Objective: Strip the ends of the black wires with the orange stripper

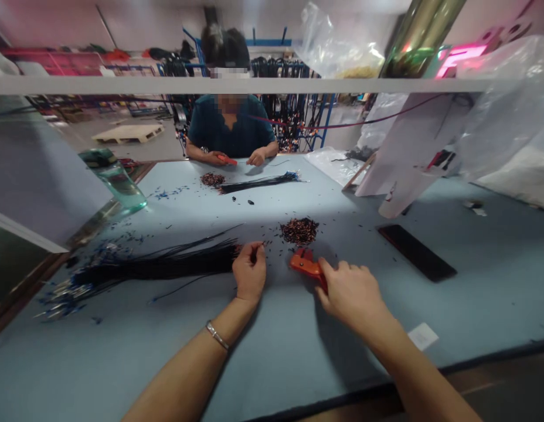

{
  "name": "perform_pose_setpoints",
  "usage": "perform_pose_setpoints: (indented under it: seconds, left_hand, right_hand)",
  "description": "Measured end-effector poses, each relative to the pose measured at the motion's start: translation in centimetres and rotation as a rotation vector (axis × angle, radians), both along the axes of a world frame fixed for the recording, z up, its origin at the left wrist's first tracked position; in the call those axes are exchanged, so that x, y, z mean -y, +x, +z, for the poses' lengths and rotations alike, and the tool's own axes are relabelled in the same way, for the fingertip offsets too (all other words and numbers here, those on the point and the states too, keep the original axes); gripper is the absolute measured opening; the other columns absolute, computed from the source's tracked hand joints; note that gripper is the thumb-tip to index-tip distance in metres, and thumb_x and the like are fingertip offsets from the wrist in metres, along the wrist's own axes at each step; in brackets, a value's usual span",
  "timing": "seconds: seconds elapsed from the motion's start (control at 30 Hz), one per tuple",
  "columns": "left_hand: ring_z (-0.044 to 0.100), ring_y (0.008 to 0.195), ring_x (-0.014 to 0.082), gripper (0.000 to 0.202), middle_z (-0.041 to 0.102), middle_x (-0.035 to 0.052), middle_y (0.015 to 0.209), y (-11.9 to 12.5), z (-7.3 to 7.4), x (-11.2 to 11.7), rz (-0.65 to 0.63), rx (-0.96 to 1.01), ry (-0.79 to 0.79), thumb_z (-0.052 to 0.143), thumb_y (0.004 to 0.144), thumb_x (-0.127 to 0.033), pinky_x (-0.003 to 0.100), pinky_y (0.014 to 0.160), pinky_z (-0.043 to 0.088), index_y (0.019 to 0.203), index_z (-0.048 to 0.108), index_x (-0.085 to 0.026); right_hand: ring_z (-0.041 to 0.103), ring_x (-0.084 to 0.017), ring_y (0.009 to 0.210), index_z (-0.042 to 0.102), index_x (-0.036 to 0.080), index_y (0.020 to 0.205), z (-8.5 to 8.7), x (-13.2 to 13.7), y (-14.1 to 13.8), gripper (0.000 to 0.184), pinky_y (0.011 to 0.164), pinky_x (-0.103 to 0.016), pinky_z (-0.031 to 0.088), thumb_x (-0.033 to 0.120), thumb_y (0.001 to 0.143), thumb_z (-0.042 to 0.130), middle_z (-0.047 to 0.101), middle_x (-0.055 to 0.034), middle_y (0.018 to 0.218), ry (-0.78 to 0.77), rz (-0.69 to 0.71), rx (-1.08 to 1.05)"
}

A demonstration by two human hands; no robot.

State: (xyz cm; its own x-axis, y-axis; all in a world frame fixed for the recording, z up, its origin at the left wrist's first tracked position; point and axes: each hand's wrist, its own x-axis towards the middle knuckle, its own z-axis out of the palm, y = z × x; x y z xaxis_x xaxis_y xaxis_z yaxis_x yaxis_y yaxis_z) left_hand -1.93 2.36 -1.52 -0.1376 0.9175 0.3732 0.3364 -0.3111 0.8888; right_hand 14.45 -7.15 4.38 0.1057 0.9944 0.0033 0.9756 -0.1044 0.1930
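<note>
Head camera is looking down on two bare hands working over a pale blue table. For clean handling, the left hand should probably be pinching one strand close to its tip, keeping it straight and apart from its neighbours. The right hand would best be holding the orange tool level and lined up with that pinch, with fingertips staying clear of its head. Keeping the black wires lying parallel should help in picking out single strands.

The left forearm is reaching in from the near edge, its hand curling at the right end of the wires, just left of the tool. Thumb and forefinger are meeting there; what they are pinching, if anything, is too small to tell. The right forearm is slanting in from the near right, back of the hand facing up, fingers wrapping around the tool's handles. Its head is pointing left, just nearer than a pile of small coppery pieces; how wide its jaws are standing is unclear.
</note>
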Motion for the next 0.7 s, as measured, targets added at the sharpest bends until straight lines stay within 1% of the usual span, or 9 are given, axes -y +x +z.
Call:
perform_pose_setpoints:
  seconds: [0.1,0.17,0.23,0.3,0.37,0.43,0.5,0.57,0.7]
  left_hand:
    - [0.052,0.058,0.0112,0.018,0.06,-0.0015,0.063,0.1,0.0,0.0,-0.009,0.0,-0.007,0.052,0.079,-0.029,0.02,0.059,0.041,0.08,0.064,-0.015]
    - [0.05,0.056,0.0107,0.019,0.059,-0.0018,0.062,0.1,0.0,0.0,-0.019,0.002,-0.006,0.051,0.079,-0.029,0.02,0.057,0.041,0.079,0.064,-0.015]
    - [0.05,0.055,0.0105,0.019,0.059,-0.0021,0.061,0.1,0.0,0.0,-0.027,0.005,0.002,0.051,0.079,-0.029,0.02,0.056,0.04,0.079,0.064,-0.016]
    - [0.049,0.053,0.0102,0.018,0.058,-0.0027,0.059,0.2,0.0,0.0,-0.029,0.0,0.005,0.052,0.079,-0.029,0.019,0.055,0.039,0.078,0.065,-0.016]
    - [0.049,0.052,0.01,0.018,0.058,-0.0031,0.058,0.3,0.0,0.0,-0.027,-0.01,0.005,0.052,0.079,-0.029,0.019,0.054,0.039,0.078,0.065,-0.016]
    - [0.05,0.053,0.0102,0.019,0.059,-0.0028,0.059,0.4,-0.2,-0.1,-0.035,-0.015,0.006,0.053,0.079,-0.029,0.02,0.055,0.039,0.079,0.066,-0.016]
    - [0.053,0.056,0.0108,0.02,0.062,-0.0018,0.063,0.4,-0.4,-0.2,-0.065,-0.01,0.009,0.053,0.079,-0.03,0.02,0.057,0.041,0.081,0.067,-0.016]
    - [0.055,0.059,0.0115,0.021,0.065,-0.0008,0.067,0.4,-0.6,-0.3,-0.117,-0.013,0.006,0.053,0.08,-0.031,0.021,0.06,0.042,0.082,0.068,-0.017]
    - [0.056,0.06,0.0117,0.02,0.066,-0.0007,0.068,0.3,-0.8,-0.4,-0.166,-0.042,0.002,0.053,0.08,-0.029,0.021,0.061,0.043,0.082,0.069,-0.018]
  right_hand:
    - [0.065,-0.031,0.077,0.059,0.018,0.114,1.2,-1.9,-0.1,0.041,0.063,-0.035,0.036,0.038,0.078,0.055,0.067,-0.0156,0.084,-0.014,-0.044,-0.017]
    - [0.065,-0.03,0.078,0.056,0.02,0.12,1.9,-1.8,0.8,0.044,0.063,-0.034,0.037,0.04,0.081,0.053,0.067,-0.0148,0.084,-0.009,-0.082,-0.026]
    - [0.066,-0.029,0.078,0.055,0.022,0.122,2.3,-0.5,2.1,0.044,0.063,-0.034,0.038,0.042,0.083,0.051,0.067,-0.0143,0.086,-0.024,-0.115,-0.006]
    - [0.066,-0.031,0.077,0.058,0.024,0.119,2.3,1.4,3.4,0.042,0.063,-0.035,0.038,0.042,0.081,0.054,0.067,-0.0142,0.087,-0.094,-0.124,0.029]
    - [0.066,-0.032,0.076,0.059,0.025,0.119,2.0,3.0,4.1,0.042,0.065,-0.037,0.038,0.039,0.079,0.057,0.068,-0.0143,0.087,-0.15,-0.124,0.049]
    - [0.066,-0.032,0.076,0.059,0.023,0.12,1.5,3.5,4.1,0.044,0.066,-0.038,0.039,0.036,0.078,0.059,0.068,-0.0153,0.086,-0.146,-0.117,0.05]
    - [0.066,-0.032,0.078,0.059,0.02,0.12,1.0,2.7,3.5,0.045,0.067,-0.038,0.039,0.034,0.078,0.058,0.068,-0.0172,0.087,-0.102,-0.108,0.038]
    - [0.065,-0.032,0.081,0.059,0.019,0.12,0.7,0.9,2.9,0.044,0.067,-0.038,0.039,0.034,0.079,0.057,0.068,-0.0176,0.086,-0.056,-0.097,0.033]
    - [0.065,-0.03,0.081,0.058,0.02,0.118,1.0,-2.0,2.7,0.042,0.065,-0.035,0.038,0.038,0.08,0.054,0.068,-0.0156,0.087,-0.025,-0.1,0.005]
